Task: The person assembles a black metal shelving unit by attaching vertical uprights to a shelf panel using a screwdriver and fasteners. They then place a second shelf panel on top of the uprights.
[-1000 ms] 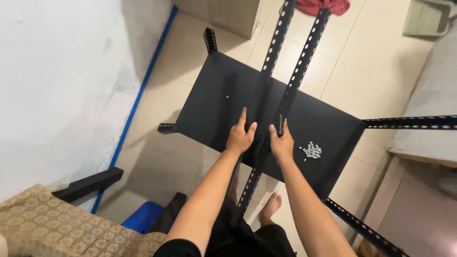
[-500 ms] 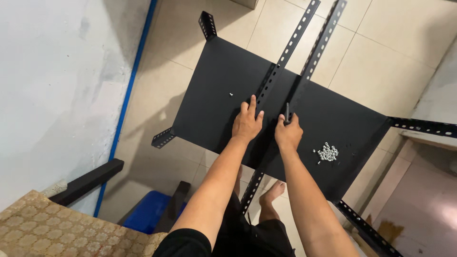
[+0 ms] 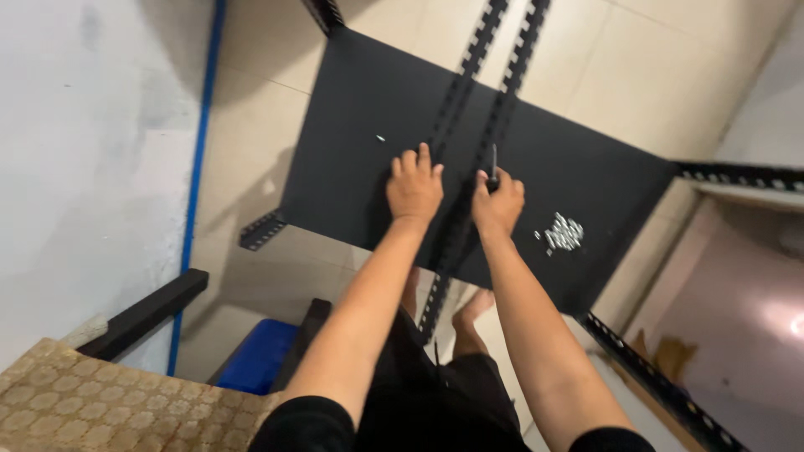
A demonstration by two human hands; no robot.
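Screwdriver [image 3: 493, 170] stands tip-down over the black shelf panel [image 3: 360, 125], gripped tight in the right hand [image 3: 497, 205], while the left hand [image 3: 414, 186] lies flat on 2 slotted rails [image 3: 477, 109]; a slip could scatter the loose screws [image 3: 564, 233].

Floor [image 3: 251, 125]: pale beige tiles, visible seams.
Wall [image 3: 84, 151]: grey-white, bare, along the left side.
Blue strip [image 3: 198, 134]: narrow, runs along the floor at the foot of the wall.
Cushion [image 3: 100, 402]: tan, woven diamond pattern, bottom left corner.
Dark armrest [image 3: 146, 311]: black bar, just beside the cushion.
Blue box [image 3: 260, 356]: on the floor, partly hidden behind the person's leg.
Cardboard scrap [image 3: 662, 356]: brown, lower right, on the floor.
Bright reflection [image 3: 791, 326]: glare on a pinkish surface, right edge.
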